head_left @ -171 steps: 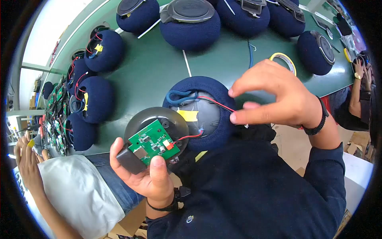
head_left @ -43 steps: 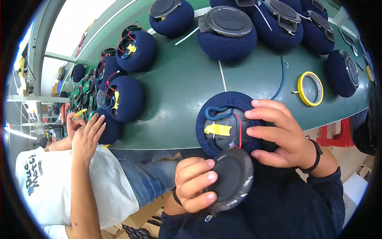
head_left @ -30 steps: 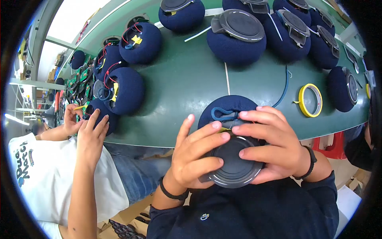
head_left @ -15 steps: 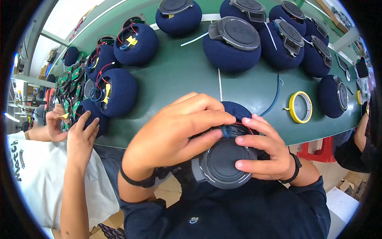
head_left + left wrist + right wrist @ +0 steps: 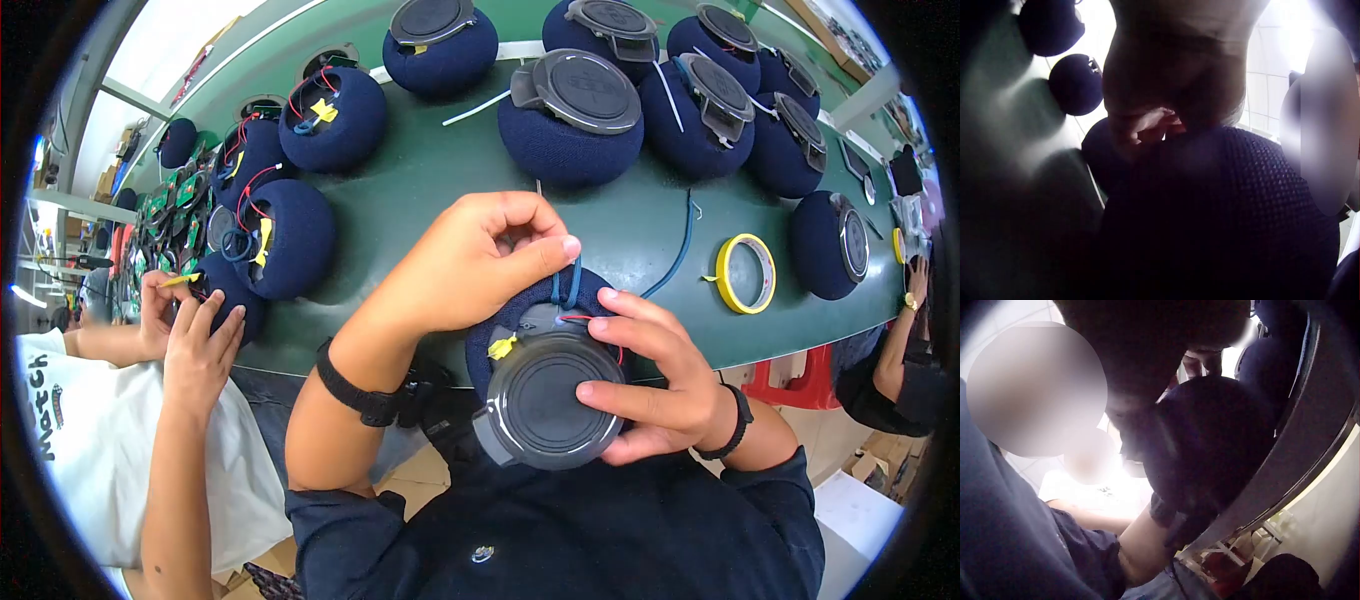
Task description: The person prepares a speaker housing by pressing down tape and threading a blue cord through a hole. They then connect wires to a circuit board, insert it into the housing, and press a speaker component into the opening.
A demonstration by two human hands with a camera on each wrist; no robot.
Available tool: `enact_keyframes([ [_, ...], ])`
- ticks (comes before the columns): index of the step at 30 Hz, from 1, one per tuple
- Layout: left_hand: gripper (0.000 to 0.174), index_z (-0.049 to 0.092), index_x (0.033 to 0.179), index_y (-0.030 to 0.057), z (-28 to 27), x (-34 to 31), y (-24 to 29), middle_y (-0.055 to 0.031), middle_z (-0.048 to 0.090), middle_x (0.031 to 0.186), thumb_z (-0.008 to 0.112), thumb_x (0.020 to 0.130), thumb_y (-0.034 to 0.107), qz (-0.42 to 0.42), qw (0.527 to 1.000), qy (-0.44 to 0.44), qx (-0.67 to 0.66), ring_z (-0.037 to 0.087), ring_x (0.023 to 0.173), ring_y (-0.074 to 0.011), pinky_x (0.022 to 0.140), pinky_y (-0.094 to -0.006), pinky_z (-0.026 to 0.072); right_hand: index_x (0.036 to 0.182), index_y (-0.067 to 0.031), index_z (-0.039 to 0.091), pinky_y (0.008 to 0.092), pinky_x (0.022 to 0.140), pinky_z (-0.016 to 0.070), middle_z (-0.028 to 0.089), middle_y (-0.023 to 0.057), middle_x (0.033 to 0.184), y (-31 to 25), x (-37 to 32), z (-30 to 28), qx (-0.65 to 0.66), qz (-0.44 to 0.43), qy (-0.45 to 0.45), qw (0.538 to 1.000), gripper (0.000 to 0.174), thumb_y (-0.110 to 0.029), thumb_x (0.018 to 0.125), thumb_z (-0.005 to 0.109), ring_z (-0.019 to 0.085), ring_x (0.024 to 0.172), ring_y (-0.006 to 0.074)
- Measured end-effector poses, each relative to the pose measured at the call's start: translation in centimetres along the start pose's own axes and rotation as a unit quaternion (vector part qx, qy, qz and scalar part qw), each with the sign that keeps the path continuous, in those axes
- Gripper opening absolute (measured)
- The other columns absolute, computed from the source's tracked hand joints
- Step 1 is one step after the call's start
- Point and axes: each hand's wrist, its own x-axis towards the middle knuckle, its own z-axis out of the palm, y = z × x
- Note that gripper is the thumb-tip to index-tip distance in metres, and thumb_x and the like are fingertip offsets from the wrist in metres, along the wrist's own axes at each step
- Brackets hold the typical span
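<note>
A round housing covered in navy fabric [image 5: 478,355] sits at the table's front edge, its open side up. My left hand [image 5: 465,260] pinches a blue cord loop [image 5: 572,288] between thumb and finger, drawing it up out of the opening. A black round cap [image 5: 545,400] lies over the lower part of that opening, smooth side up. My right hand [image 5: 665,385] grips the cap at its right edge, one fingertip on its face. Between cap and cord show a red wire [image 5: 575,318] and yellow tape [image 5: 502,347]. The cap's underside is hidden. Both wrist views are dark.
Finished-looking capped housings [image 5: 570,150] stand across the back of the green table [image 5: 400,160]. Open housings [image 5: 290,240] with red wires stand left, near another person's hand [image 5: 200,345]. A yellow tape roll [image 5: 745,275] and a loose blue cord [image 5: 685,245] lie right.
Earliest, my left hand held the cap with its green circuit board showing; the cap is now turned over on the housing. My right hand holds it, while my left hand has lifted the cord loop.
</note>
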Motion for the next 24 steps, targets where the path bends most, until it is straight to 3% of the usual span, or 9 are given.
enact_keyframes([
  [2,0.013,0.068,0.096,0.0019,-0.2,0.1,-0.9,0.0057,0.064,0.087,0.072,0.097,0.015,0.006,1.0,-0.011,-0.025,0.056,0.08,-0.003,0.071,-0.0231,0.0468,0.119,-0.0115,0.073,0.0599,0.107,0.0445,0.057,0.0228,0.141,-0.5,0.4,0.1,0.007,0.019,0.005,1.0,0.047,-0.027,0.076,0.087,0.052,0.133,0.0483],
  [4,0.013,0.068,0.095,0.0027,-0.2,0.3,-1.3,0.0034,0.065,0.09,0.071,0.098,0.015,-0.02,0.995,-0.029,-0.09,0.057,0.084,-0.0044,0.077,-0.0239,0.0474,0.118,-0.0113,0.073,0.0595,0.107,0.0452,0.058,0.0222,0.14,-0.7,0.8,-0.2,-0.013,0.012,-0.007,1.0,0.048,-0.029,0.076,0.088,0.054,0.132,0.0471],
  [8,0.012,0.068,0.098,0.0034,-0.3,0.9,-2.6,0.0005,0.066,0.096,0.071,0.098,0.015,0.006,0.991,-0.049,-0.128,0.059,0.09,-0.0067,0.084,-0.0255,0.048,0.113,-0.0111,0.072,0.0577,0.104,0.0474,0.064,0.0195,0.134,-1.3,1.4,-0.4,-0.035,-0.021,-0.03,0.999,0.048,-0.032,0.074,0.09,0.06,0.126,0.0437],
  [12,0.011,0.067,0.099,0.0044,-0.3,1.2,-2.8,-0.0026,0.068,0.102,0.07,0.098,0.015,0.038,0.986,-0.061,-0.152,0.061,0.096,-0.01,0.09,-0.0276,0.0487,0.104,-0.0095,0.073,0.0558,0.102,0.0498,0.07,0.0139,0.121,-1.0,0.5,1.1,-0.056,-0.094,0.009,0.994,0.035,-0.024,0.076,0.088,0.067,0.117,0.0388],
  [13,0.011,0.067,0.1,0.0045,-0.3,1.1,-2.8,-0.003,0.068,0.102,0.07,0.098,0.015,0.039,0.985,-0.065,-0.154,0.062,0.097,-0.0106,0.091,-0.0279,0.049,0.098,-0.0082,0.073,0.0537,0.102,0.051,0.072,0.0103,0.117,-1.0,0.8,0.9,-0.067,-0.11,0.017,0.992,0.027,-0.02,0.077,0.086,0.07,0.113,0.0341],
  [17,0.011,0.067,0.099,0.0043,-0.4,1.3,-3.3,-0.0036,0.069,0.102,0.069,0.098,0.015,0.049,0.984,-0.066,-0.161,0.062,0.097,-0.0109,0.092,-0.0282,0.0493,0.091,-0.0082,0.071,0.0479,0.099,0.0539,0.072,0.0054,0.113,-0.9,0.8,-0.4,-0.096,-0.183,0.022,0.978,0.02,-0.017,0.079,0.085,0.073,0.106,0.0281],
  [24,0.01,0.066,0.096,0.0048,-0.6,1.7,-4.0,-0.0043,0.069,0.102,0.069,0.098,0.014,0.072,0.982,-0.079,-0.157,0.063,0.097,-0.0116,0.091,-0.0283,0.0496,0.09,-0.0076,0.071,0.0449,0.092,0.0585,0.072,0.0059,0.109,-1.6,1.5,-1.8,-0.135,-0.213,0.051,0.966,0.019,-0.018,0.081,0.084,0.072,0.103,0.0273],
])
